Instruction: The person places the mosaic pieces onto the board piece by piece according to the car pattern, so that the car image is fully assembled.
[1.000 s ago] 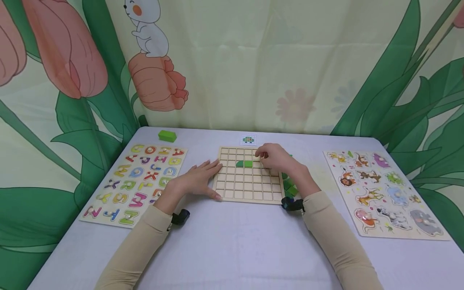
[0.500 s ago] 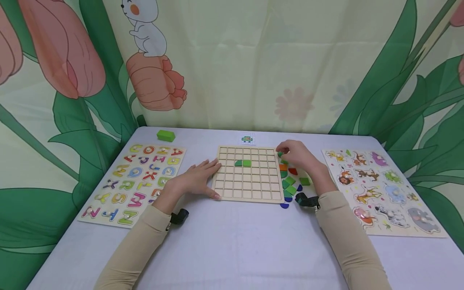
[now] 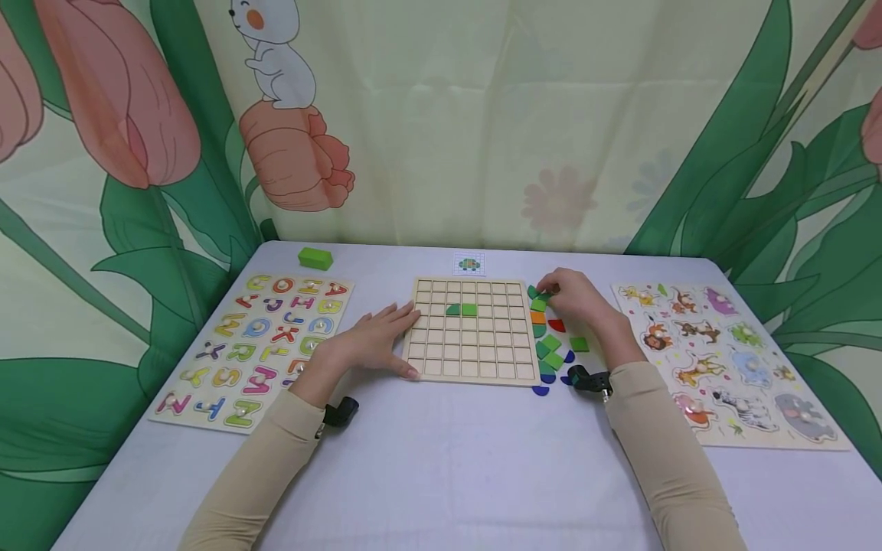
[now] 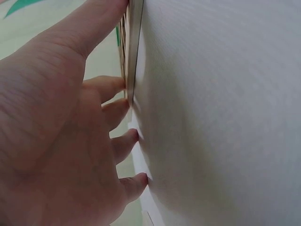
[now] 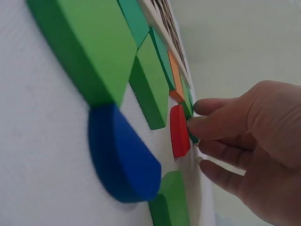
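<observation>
Against grid board's point(image 3: 475, 357) left edge, left hand point(image 3: 368, 343) splayed.

Sleeves, one pair: plain beige, long, close-fitting, matte cloth. Left sleeve point(image 3: 258, 467), lower left of the head view, lightly creased near the cuff; right sleeve point(image 3: 671, 451), lower right of the frame, fine creases along the forearm. Wrist cameras, two: left wrist camera point(image 3: 342, 412), black, compact, rounded block beside the cuff; right wrist camera point(image 3: 589, 379), likewise black and blocky, with a small metallic-looking fitting point(image 3: 608, 393) at its cuff side. Finer detail of the fitting: too small to tell. Left hand point(image 3: 375, 337) and right hand point(image 3: 575, 295): bare.
</observation>
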Demonstrator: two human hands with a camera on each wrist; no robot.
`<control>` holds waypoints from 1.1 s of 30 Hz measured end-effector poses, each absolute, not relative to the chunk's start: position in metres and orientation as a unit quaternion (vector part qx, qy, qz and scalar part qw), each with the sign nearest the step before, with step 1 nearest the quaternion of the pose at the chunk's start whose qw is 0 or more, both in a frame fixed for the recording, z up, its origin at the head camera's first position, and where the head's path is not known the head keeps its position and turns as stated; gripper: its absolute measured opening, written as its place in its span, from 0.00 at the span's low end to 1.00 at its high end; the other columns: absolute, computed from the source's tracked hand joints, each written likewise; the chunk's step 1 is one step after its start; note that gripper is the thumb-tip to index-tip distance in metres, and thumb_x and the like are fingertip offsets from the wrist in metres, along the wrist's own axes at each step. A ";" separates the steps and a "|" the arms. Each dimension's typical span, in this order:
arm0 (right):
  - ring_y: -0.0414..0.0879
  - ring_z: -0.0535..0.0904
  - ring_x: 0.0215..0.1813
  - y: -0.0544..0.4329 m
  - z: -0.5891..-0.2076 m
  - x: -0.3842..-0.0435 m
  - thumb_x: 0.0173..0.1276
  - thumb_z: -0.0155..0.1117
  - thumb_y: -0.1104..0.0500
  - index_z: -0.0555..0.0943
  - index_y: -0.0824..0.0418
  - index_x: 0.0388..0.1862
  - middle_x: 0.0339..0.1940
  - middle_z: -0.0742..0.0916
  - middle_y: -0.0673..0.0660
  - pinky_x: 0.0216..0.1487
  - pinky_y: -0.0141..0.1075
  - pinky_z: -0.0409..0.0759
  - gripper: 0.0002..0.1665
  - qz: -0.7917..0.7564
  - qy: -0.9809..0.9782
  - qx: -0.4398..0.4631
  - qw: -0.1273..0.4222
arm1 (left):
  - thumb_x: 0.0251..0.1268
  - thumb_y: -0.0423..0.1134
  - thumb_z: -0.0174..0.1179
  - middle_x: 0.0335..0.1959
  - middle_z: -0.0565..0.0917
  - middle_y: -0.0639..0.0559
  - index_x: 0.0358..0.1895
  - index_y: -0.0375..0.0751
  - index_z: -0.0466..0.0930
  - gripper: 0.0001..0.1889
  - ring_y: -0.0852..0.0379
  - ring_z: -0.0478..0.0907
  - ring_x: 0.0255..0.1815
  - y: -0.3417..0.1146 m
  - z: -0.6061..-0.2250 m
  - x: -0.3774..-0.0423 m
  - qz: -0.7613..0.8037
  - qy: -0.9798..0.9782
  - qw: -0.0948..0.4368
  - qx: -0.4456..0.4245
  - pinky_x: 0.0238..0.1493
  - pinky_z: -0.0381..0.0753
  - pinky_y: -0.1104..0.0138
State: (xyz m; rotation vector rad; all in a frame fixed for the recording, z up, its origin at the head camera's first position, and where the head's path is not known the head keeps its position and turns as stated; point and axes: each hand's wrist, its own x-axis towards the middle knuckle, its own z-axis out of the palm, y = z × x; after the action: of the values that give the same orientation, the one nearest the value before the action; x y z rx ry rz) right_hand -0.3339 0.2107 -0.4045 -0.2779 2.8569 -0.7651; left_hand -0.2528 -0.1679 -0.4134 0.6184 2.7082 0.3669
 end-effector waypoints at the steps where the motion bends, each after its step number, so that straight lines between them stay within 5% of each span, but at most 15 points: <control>1: 0.58 0.72 0.55 0.211 -0.404 -0.334 0.66 0.52 0.71 0.81 0.64 0.58 0.57 0.80 0.65 0.66 0.54 0.73 0.23 -0.255 0.959 -0.092 0.086 | 0.45 0.71 0.69 0.84 0.43 0.54 0.81 0.53 0.46 0.62 0.45 0.38 0.84 -0.168 -0.413 -0.253 0.129 0.953 0.169 0.218 0.79 0.44 0.38; 13: 0.59 0.72 0.55 0.216 -0.399 -0.328 0.70 0.60 0.62 0.79 0.64 0.59 0.56 0.79 0.67 0.62 0.53 0.76 0.19 -0.257 0.956 -0.063 0.130 | 0.44 0.71 0.70 0.84 0.44 0.53 0.81 0.52 0.47 0.62 0.44 0.39 0.84 -0.165 -0.408 -0.251 0.135 0.951 0.171 0.218 0.78 0.44 0.38; 33: 0.55 0.74 0.48 0.221 -0.392 -0.330 0.68 0.59 0.65 0.83 0.62 0.46 0.45 0.83 0.62 0.52 0.44 0.75 0.10 -0.283 0.951 -0.098 0.081 | 0.44 0.71 0.70 0.84 0.43 0.54 0.81 0.53 0.47 0.62 0.44 0.39 0.84 -0.168 -0.411 -0.251 0.137 0.951 0.172 0.217 0.79 0.43 0.38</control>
State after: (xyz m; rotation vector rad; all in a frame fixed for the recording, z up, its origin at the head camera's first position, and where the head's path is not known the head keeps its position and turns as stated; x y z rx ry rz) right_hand -0.3304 0.2207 -0.3919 -0.2940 2.8419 -0.8447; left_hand -0.2514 -0.1679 -0.4111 0.6163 2.6996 0.3886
